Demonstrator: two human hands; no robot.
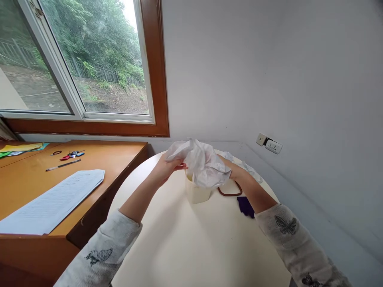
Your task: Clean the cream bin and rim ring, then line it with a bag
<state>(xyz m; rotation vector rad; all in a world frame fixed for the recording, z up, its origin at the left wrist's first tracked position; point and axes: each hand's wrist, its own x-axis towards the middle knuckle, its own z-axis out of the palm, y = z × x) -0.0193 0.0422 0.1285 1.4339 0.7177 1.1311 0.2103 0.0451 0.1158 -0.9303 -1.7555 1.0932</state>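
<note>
A crumpled white plastic bag (206, 165) is bunched up over a small cream bin (197, 193) on the round table. My left hand (167, 169) grips the bag's left side, thumb and fingers closed on the thin film near the bin's rim. On the other side, my right hand (233, 169) holds the bag, its fingers mostly covered by the folds. The bag hides much of the bin's opening. Behind my right wrist, a brown ring-shaped frame (230, 194) lies on the table, and a dark purple piece (245, 207) lies beside my right forearm.
The white round table (185, 247) stands against the wall. Clear patterned plastic (251, 171) lies at its far right edge. To the left, a wooden desk (119, 153) carries papers (60, 199), a pen (62, 165) and keys (72, 154). A socket (273, 146) is on the wall.
</note>
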